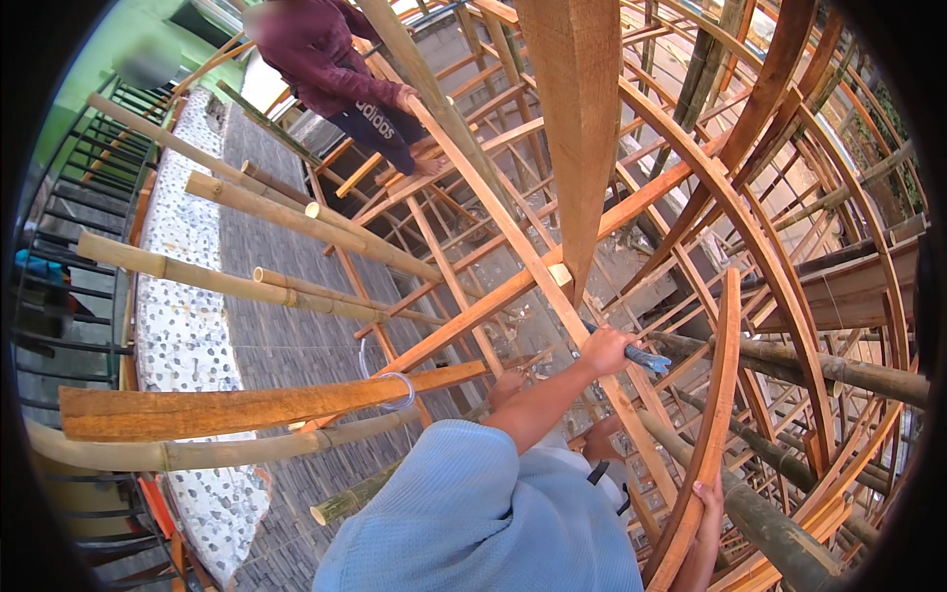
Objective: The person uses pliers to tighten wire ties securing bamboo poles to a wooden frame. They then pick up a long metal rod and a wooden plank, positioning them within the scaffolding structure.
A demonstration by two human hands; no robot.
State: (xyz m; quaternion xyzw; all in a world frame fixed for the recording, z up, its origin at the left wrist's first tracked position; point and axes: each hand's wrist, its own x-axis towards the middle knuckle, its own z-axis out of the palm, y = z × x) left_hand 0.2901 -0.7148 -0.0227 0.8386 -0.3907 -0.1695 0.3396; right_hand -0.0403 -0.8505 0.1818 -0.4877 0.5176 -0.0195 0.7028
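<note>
I am up on a lattice frame of wooden slats and curved ribs. My left hand [605,349] reaches forward from a light blue sleeve and is closed around a blue-handled tool [646,358], next to a long diagonal slat [513,237]. The tool's head is hidden. My right hand [708,496] grips a curved orange-brown wooden rib [725,375] that rises beside me. A thick wooden plank [577,118] hangs down from the top, ending just above the left hand. My feet [602,439] rest on the frame below.
Another person [335,59] in a maroon top and dark trousers stands on the frame at the top, one hand on a slat. Bamboo poles [247,281] and a rough wooden beam [247,407] jut out at left over a paved floor far below. A black railing [69,247] lines the left edge.
</note>
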